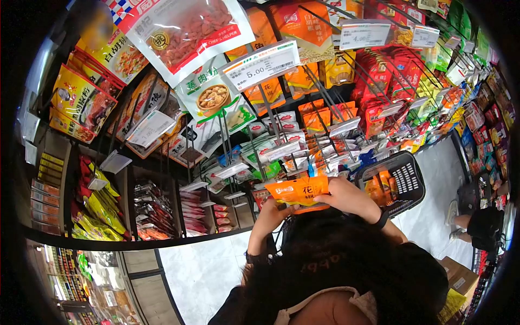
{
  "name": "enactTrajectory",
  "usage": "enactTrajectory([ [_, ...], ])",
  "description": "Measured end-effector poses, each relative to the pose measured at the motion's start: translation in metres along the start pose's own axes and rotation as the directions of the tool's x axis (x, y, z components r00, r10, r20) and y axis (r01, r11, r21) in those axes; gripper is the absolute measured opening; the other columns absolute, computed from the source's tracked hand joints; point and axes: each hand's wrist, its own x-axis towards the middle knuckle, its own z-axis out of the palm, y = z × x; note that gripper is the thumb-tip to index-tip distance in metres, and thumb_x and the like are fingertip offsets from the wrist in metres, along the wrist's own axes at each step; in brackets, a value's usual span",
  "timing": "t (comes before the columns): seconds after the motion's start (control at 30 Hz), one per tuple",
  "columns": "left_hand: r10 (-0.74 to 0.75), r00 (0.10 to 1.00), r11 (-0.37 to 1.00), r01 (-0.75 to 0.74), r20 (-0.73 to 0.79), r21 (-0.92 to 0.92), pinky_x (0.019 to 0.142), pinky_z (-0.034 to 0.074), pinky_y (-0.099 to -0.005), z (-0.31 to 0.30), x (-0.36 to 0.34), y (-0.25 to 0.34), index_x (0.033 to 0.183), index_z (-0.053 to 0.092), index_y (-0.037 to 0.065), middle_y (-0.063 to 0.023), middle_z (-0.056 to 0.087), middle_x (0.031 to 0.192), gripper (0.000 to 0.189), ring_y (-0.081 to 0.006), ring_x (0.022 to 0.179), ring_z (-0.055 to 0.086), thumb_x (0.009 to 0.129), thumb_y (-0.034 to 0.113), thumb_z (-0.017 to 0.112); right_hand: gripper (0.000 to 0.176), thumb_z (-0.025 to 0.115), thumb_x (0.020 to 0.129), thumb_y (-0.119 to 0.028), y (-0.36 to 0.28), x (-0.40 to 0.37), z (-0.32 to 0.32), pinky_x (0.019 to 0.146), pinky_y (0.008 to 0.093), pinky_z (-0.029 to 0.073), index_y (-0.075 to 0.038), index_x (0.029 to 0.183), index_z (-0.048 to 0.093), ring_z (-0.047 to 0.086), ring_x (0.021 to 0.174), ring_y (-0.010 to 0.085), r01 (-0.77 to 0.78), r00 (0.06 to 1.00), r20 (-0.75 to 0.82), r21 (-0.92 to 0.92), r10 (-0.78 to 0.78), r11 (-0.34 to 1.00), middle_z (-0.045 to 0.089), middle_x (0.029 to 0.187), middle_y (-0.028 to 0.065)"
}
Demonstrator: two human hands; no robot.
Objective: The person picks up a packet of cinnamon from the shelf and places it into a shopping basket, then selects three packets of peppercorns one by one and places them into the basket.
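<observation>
An orange packet [298,190] with 花椒 (Sichuan pepper) printed on it is held in front of my chest. My left hand [273,214] grips its lower left edge, thumb and fingers pinched on it. The right end sits in my right hand [351,199], with its fingers wrapped over the edge. A black shopping basket [414,181] with more orange packets [381,187] in it is just beyond my right hand. Matching orange packets [318,118] hang from the rack ahead.
Metal hooks full of spice bags stick out toward me, with price tags [261,65] at their ends. A large goji berry bag [187,32] hangs close at upper left. Divided bins [157,208] of packets run along below. Another person's legs [460,222] show in the right aisle, near a cardboard box [459,275].
</observation>
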Motion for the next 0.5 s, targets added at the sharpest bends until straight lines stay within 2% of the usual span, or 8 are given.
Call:
enactTrajectory([
  [0.23, -0.002, 0.999, 1.0, 0.001, 0.032, 0.022, 0.071, 0.043, -0.0237, 0.004, 0.009, -0.02, 0.1, 0.057, -0.003, -0.0047, 0.064, 0.091, 0.028, -0.0086, 0.081, 0.056, 0.079, 0.013, 0.065, 0.026, 0.06, 0.076, -0.025, 0.012, -0.004, 0.006, 0.067, 0.0427, 0.043, 0.001, 0.078, 0.062, 0.055, 0.074, 0.0361, -0.004, 0.999, -0.049, -0.041, 0.002, 0.999, 0.057, 0.073, 0.0191],
  [0.33, -0.017, 0.999, 0.988, 0.01, 0.048, 0.152, 0.071, 0.043, -0.0239, 0.006, 0.012, -0.002, 0.1, 0.057, -0.004, -0.0053, 0.063, 0.091, 0.028, -0.008, 0.081, 0.055, 0.079, 0.013, 0.065, 0.026, 0.06, 0.076, -0.025, 0.015, -0.008, 0.004, 0.067, 0.0426, 0.043, 0.001, 0.078, 0.062, 0.055, 0.074, 0.0358, -0.003, 0.998, -0.064, -0.075, -0.002, 0.997, 0.057, 0.074, 0.019],
  [0.5, -0.026, 0.999, 0.982, 0.019, 0.036, 0.187, 0.072, 0.043, -0.024, 0.015, 0.022, -0.009, 0.099, 0.058, -0.003, -0.0053, 0.064, 0.092, 0.026, -0.0082, 0.081, 0.056, 0.078, 0.012, 0.065, 0.025, 0.059, 0.077, -0.024, 0.023, -0.014, -0.004, 0.068, 0.0419, 0.043, 0.001, 0.079, 0.062, 0.055, 0.076, 0.0352, 0.019, 0.998, -0.057, -0.077, -0.024, 0.997, 0.057, 0.078, 0.0189],
])
